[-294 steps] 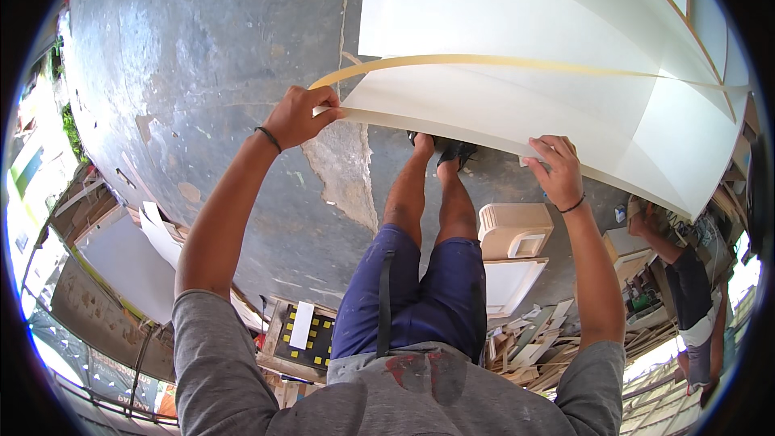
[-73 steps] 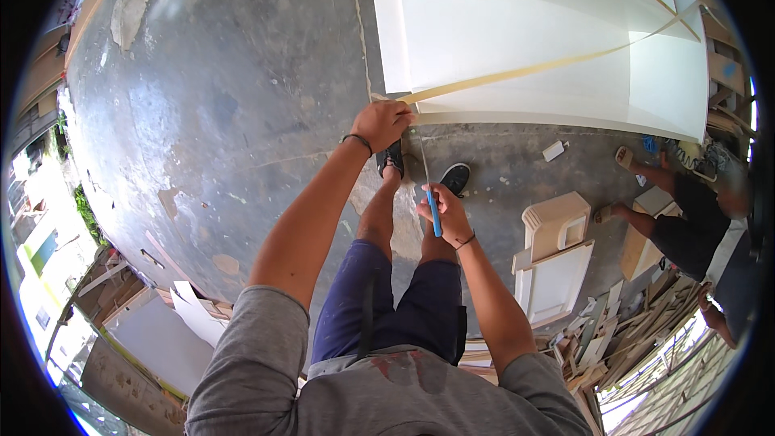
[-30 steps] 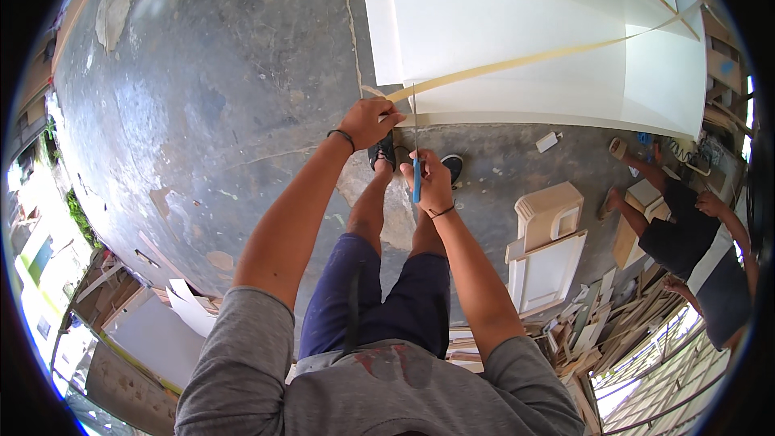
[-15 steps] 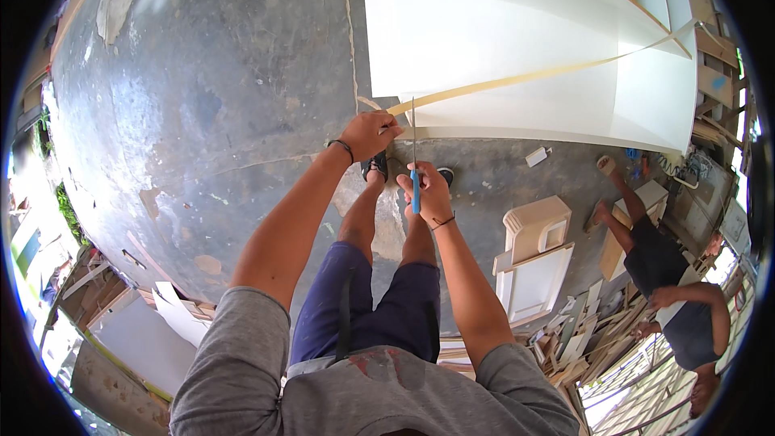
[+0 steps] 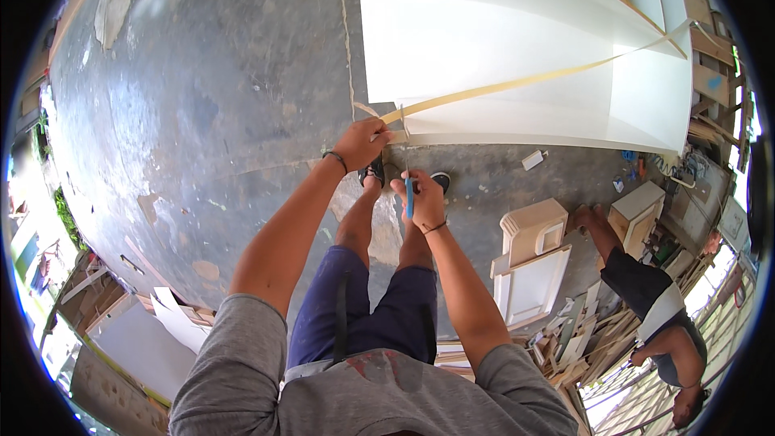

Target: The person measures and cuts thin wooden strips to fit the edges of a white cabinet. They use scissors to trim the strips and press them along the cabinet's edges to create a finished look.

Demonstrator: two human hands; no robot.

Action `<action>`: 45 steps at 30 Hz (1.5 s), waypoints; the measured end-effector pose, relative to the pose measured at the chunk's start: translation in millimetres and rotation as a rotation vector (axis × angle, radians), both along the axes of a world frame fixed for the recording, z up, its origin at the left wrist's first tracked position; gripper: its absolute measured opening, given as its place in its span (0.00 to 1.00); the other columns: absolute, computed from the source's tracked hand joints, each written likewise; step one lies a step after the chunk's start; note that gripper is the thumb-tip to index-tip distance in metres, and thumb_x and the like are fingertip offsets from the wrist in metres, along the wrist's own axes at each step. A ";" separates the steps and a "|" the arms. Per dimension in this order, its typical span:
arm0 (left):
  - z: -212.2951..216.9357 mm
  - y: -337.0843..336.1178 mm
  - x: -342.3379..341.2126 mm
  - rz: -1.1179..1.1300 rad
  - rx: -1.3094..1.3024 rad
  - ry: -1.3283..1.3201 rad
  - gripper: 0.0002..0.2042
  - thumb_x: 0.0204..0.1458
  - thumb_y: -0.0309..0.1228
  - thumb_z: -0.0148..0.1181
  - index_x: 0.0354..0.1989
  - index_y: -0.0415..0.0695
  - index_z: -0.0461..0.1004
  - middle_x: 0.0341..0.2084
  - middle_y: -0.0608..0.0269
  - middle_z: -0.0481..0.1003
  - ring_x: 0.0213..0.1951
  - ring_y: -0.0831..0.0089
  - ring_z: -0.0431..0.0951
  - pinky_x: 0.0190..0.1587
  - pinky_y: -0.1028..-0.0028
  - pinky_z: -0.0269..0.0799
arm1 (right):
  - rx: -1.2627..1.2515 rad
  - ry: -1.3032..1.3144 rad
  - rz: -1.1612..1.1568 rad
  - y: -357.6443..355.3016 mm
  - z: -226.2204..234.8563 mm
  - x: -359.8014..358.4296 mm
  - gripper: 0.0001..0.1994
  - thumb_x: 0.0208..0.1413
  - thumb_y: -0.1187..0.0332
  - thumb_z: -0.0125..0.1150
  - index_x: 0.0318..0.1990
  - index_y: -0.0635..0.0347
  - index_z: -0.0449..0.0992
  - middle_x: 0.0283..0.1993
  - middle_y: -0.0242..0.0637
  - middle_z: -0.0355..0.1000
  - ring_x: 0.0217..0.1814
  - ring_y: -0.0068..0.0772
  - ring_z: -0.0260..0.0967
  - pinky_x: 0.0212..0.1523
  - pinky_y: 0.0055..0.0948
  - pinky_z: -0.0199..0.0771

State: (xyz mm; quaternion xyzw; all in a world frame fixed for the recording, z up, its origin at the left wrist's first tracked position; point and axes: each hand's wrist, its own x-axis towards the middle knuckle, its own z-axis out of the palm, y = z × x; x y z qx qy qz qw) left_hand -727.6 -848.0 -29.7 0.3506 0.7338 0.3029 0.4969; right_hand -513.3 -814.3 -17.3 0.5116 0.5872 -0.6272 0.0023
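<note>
A long tan strip (image 5: 500, 87), thin and flexible, stretches slantwise over a big white cabinet (image 5: 484, 36) lying on the floor. My left hand (image 5: 361, 144) is closed on the strip's near end, beside the cabinet's near left corner. Just right of it and closer to my body, my right hand (image 5: 425, 203) grips a blue-handled tool (image 5: 409, 198) with a long, thin blade. The blade points away from me and reaches up to the strip. Whether it touches the strip, and its exact kind, I cannot make out.
A cream wooden piece (image 5: 533, 230) and a white framed panel (image 5: 533, 287) lie right of my legs. Beyond them a co-worker (image 5: 646, 291) bends near scrap wood (image 5: 573, 335). A small white block (image 5: 534, 160) is by the cabinet's near edge. Boards (image 5: 173, 319) lean at left.
Both my hands have drawn slightly left and toward me, the blade moving with the right one. The left still holds the strip. The co-worker's legs and arm have shifted.
</note>
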 end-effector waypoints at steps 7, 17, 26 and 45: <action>6.2 -9.5 -6.5 0.255 0.270 0.312 0.09 0.58 0.32 0.55 0.40 0.38 0.72 0.47 0.46 0.65 0.49 0.49 0.68 0.52 0.62 0.67 | 0.159 0.068 0.002 -36.8 19.6 16.6 0.24 0.45 0.57 0.76 0.44 0.63 0.75 0.18 0.29 0.67 0.19 0.18 0.61 0.22 0.23 0.63; 119.3 48.3 61.8 0.896 -0.058 -0.684 0.22 0.64 0.54 0.41 0.48 0.46 0.61 0.39 0.58 0.69 0.29 0.68 0.74 0.37 0.73 0.71 | 0.455 0.143 0.121 26.0 88.7 -13.3 0.20 0.48 0.65 0.67 0.47 0.54 0.68 0.37 0.44 0.75 0.37 0.53 0.74 0.38 0.44 0.73; 157.5 175.0 106.8 0.939 0.038 -0.493 0.27 0.58 0.66 0.35 0.35 0.53 0.62 0.17 0.71 0.54 0.13 0.81 0.48 0.19 0.77 0.52 | 0.114 0.408 -0.039 108.1 106.1 19.3 0.27 0.50 0.73 0.64 0.57 0.58 0.62 0.44 0.51 0.73 0.45 0.56 0.73 0.42 0.46 0.73; -18.0 337.1 284.7 -0.023 -0.136 0.634 0.16 0.62 0.41 0.53 0.38 0.41 0.57 0.31 0.56 0.64 0.33 0.68 0.66 0.38 0.66 0.66 | -0.103 -0.504 -0.322 259.2 -325.4 482.8 0.15 0.60 0.59 0.50 0.47 0.55 0.78 0.53 0.43 0.73 0.54 0.51 0.71 0.52 0.48 0.73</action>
